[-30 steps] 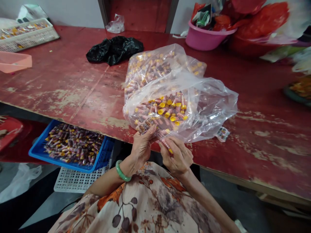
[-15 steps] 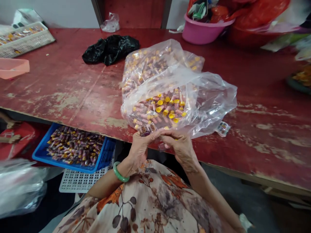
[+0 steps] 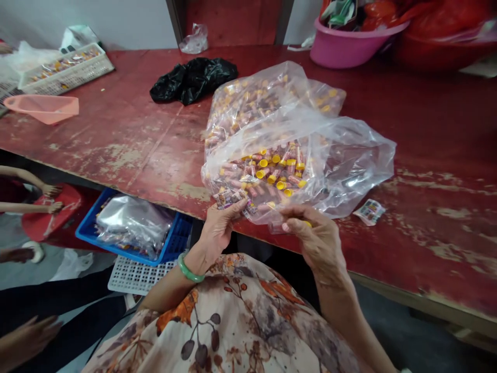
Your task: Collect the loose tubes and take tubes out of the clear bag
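Observation:
My left hand [image 3: 218, 227] is closed on some small printed slips [image 3: 230, 198], pinched under the thumb. Off to its right, my right hand [image 3: 320, 239] grips a small clear tube [image 3: 276, 227]; a bit of yellow shows between the fingers. Just beyond both hands lies an open clear plastic bag [image 3: 351, 150] of small tubes [image 3: 274, 173] with yellow caps and pinkish wraps. Behind it rests another full clear bag [image 3: 248, 98]. A loose printed packet [image 3: 370, 212] lies on the table right of the open bag.
On the red table [image 3: 128, 124] are a black plastic bag [image 3: 192, 80], an orange scoop-like tray [image 3: 46, 108], a white basket [image 3: 73, 70] and a pink tub [image 3: 353, 46]. Lower left, a blue crate [image 3: 87, 223] holds a clear bag. Another person's hands [image 3: 52, 199] rest on a red stool.
My hands, together before, have moved apart, the right one going right with the tube. A clear bag now lies over the tubes in the blue crate. The view has shifted left.

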The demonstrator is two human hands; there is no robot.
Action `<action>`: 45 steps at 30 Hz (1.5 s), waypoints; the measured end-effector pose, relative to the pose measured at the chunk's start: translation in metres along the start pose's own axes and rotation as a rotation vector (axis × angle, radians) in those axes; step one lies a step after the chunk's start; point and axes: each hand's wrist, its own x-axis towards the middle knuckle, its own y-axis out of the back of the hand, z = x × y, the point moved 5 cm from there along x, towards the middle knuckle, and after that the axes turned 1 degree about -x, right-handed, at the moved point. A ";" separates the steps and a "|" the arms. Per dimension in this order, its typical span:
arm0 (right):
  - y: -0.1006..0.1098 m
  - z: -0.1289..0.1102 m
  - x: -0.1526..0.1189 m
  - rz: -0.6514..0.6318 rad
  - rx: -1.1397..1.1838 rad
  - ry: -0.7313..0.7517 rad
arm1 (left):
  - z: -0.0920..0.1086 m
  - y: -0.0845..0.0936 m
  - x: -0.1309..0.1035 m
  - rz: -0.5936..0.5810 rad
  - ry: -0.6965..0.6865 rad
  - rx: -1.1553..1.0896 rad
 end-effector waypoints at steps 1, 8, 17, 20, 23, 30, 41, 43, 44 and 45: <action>0.004 -0.005 -0.004 0.019 -0.032 0.094 | -0.001 0.001 0.000 0.010 0.015 -0.014; -0.008 -0.040 -0.019 0.126 -0.321 0.619 | -0.015 -0.002 -0.002 0.008 0.141 -0.054; -0.006 -0.025 -0.031 0.310 -0.592 0.817 | -0.028 -0.015 -0.014 -0.057 0.225 -0.025; -0.007 -0.019 -0.034 0.341 -0.586 0.761 | -0.028 -0.018 -0.018 -0.100 0.233 -0.008; -0.019 -0.021 -0.041 0.332 -0.708 0.876 | -0.023 -0.015 -0.024 -0.064 0.218 0.000; -0.031 -0.019 -0.039 0.312 -0.738 0.844 | -0.012 -0.011 -0.020 -0.019 0.026 0.036; -0.033 -0.022 -0.038 0.080 -0.614 0.738 | -0.018 -0.009 -0.023 -0.022 -0.014 0.040; -0.034 -0.025 -0.038 0.029 -0.558 0.664 | -0.020 -0.009 -0.023 -0.072 -0.001 0.061; -0.034 -0.027 -0.039 0.045 -0.543 0.659 | -0.021 -0.009 -0.024 -0.093 0.005 0.073; -0.034 -0.029 -0.039 0.077 -0.531 0.670 | -0.022 -0.009 -0.025 -0.108 0.005 0.081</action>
